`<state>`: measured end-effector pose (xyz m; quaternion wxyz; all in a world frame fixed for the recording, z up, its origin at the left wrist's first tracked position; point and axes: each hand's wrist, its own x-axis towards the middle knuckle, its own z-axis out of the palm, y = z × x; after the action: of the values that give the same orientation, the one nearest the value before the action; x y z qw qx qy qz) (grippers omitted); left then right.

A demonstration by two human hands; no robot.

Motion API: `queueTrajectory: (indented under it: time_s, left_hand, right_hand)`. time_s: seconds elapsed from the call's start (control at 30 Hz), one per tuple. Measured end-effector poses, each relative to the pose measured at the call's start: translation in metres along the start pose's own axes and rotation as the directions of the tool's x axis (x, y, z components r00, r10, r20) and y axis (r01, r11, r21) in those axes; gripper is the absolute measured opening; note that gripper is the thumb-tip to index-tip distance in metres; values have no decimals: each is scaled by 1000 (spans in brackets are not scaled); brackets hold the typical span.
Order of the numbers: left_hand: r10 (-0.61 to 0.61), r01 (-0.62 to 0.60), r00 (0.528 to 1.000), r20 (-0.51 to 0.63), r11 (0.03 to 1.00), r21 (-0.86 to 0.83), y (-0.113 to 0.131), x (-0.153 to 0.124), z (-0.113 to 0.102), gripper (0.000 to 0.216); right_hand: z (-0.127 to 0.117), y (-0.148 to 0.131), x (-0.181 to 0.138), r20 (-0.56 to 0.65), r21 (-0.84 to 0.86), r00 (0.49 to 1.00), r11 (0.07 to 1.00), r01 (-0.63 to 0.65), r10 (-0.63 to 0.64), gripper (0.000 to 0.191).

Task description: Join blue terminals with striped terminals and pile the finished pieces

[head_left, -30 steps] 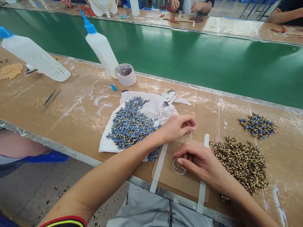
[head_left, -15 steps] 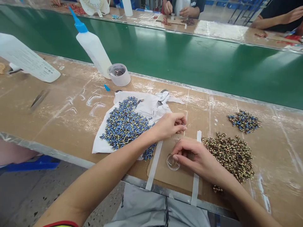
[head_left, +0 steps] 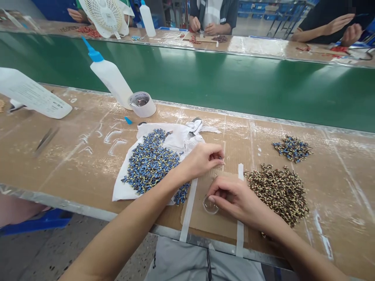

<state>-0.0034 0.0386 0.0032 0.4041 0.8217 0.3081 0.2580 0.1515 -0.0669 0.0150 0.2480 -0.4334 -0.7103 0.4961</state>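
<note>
My left hand [head_left: 205, 159] hovers over the board's far edge, thumb and fingers pinched together; whatever they hold is too small to name. My right hand [head_left: 233, 195] is closed too, its thumb and fingertips at the rim of a small clear round dish [head_left: 211, 205]. What those fingertips grip is hidden. Under the dish lies a cardboard piece [head_left: 216, 226] fixed with white tape strips. Left of it, a heap of small blue-and-yellow pieces [head_left: 152, 162] rests on white paper [head_left: 121, 189]. On the right is a pile of small brown-and-cream curved pieces [head_left: 278, 191].
A smaller blue-and-brown heap [head_left: 293, 148] lies behind the curved pieces. A tape roll [head_left: 143, 104], a blue-tipped bottle [head_left: 113, 82], a lying white bottle [head_left: 32, 93] and tweezers [head_left: 45, 140] are at left. Beyond the green belt [head_left: 190, 74], other people work beside a fan [head_left: 104, 15].
The camera view has tilted up slightly, showing more of the far side. Both hands keep nearly the same pinched poses and places over the cardboard.
</note>
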Motion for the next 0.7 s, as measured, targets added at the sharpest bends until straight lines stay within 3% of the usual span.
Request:
queueTrajectory:
  time_s: [0.37,0.7]
  left_hand:
    - [22,-16,999,-39,989,148,1,2,4,7]
    - [0,11,997,-74,990,142,0,2,4,4]
  right_hand:
    - [1,-4,-2,-12,-13,1000,1000,4,-5,9]
    - [2,-3,-1,-73,-82,995,995,54,-61,5]
